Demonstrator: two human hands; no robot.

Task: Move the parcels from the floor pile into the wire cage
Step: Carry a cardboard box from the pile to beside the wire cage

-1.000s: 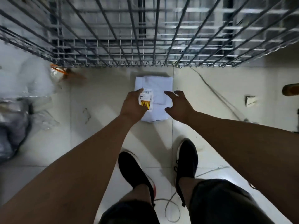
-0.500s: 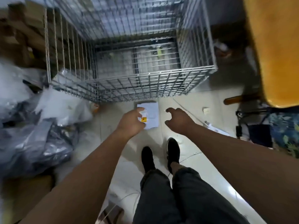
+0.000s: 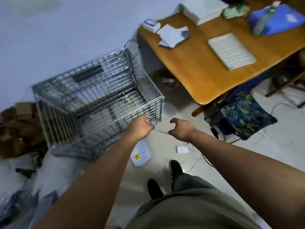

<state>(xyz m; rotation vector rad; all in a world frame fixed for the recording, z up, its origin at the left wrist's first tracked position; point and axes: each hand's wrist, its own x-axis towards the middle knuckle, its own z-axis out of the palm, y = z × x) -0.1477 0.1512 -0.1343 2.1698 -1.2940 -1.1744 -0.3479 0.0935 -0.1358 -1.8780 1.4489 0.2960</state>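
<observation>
The wire cage (image 3: pixel 99 100) stands on the floor ahead and to the left, its top open. A white parcel (image 3: pixel 140 155) with a yellow sticker lies on the tiles just in front of the cage, below my left forearm. My left hand (image 3: pixel 142 125) hovers with loosely curled fingers in front of the cage's near right corner and holds nothing; whether it touches the wire I cannot tell. My right hand (image 3: pixel 180 129) hangs beside it, fingers loosely curled and empty. The floor pile of grey and white plastic parcels (image 3: pixel 24 179) lies at the lower left, blurred.
Brown cardboard boxes (image 3: pixel 16 128) are stacked left of the cage. A wooden table (image 3: pixel 206 71) with a keyboard and papers stands at the right. Under it sits a blue patterned bag (image 3: pixel 244 114). A white card (image 3: pixel 182 149) and cables lie near my feet.
The view has risen and swung right from a crouch over the white parcel to standing. Both hands have lifted away from the parcel, which stays on the floor.
</observation>
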